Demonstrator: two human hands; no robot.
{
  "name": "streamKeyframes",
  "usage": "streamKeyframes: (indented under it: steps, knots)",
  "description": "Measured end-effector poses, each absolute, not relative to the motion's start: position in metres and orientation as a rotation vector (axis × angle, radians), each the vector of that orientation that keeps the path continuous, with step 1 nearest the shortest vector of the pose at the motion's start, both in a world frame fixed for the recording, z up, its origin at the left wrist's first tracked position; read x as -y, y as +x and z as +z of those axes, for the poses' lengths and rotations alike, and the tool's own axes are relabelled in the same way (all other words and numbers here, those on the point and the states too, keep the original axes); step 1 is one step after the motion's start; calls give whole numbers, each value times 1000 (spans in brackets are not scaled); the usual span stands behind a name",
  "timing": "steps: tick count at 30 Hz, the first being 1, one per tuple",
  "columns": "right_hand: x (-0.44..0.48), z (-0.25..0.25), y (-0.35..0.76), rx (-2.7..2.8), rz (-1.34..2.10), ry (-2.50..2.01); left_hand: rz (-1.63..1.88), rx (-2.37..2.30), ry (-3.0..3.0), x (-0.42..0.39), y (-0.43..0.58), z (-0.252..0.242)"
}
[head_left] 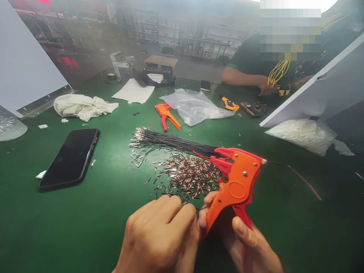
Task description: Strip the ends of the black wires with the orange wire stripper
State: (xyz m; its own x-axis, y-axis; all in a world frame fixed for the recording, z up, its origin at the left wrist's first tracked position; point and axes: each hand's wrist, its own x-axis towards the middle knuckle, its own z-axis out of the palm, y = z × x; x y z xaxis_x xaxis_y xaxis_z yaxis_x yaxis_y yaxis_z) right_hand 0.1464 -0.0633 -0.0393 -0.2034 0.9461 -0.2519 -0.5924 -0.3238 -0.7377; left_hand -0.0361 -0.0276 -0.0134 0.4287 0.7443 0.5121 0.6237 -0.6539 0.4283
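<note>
My right hand grips an orange and red wire stripper, its jaws pointing left over the pile of clippings. A thin dark and reddish wire shows beyond the tool's right end. My left hand is closed just left of the stripper's handle, close to my right fingertips. Its fingers curl away from view, so what they hold is hidden. Beyond both hands lies a bundle of black wires with metal terminals at its left end. Short stripped wire clippings are heaped in front of the bundle.
A phone and a white cloth lie left. Further back are a second wire stripper, a plastic bag and paper. A white panel and a filled bag stand right. A co-worker's hand holds yellow wires.
</note>
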Motion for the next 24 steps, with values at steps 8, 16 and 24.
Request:
streamKeyframes:
  steps: [8, 16, 24]
  knots:
    - [63, -32, 159, 789, 1845, -841, 971, -1154, 2582, 29, -32, -20]
    - [60, -37, 161, 950, 1891, -662, 916, -1168, 2545, 26, -38, -19]
    - [62, -28, 164, 759, 1766, -721, 1163, -1607, 2358, 19, -45, -10]
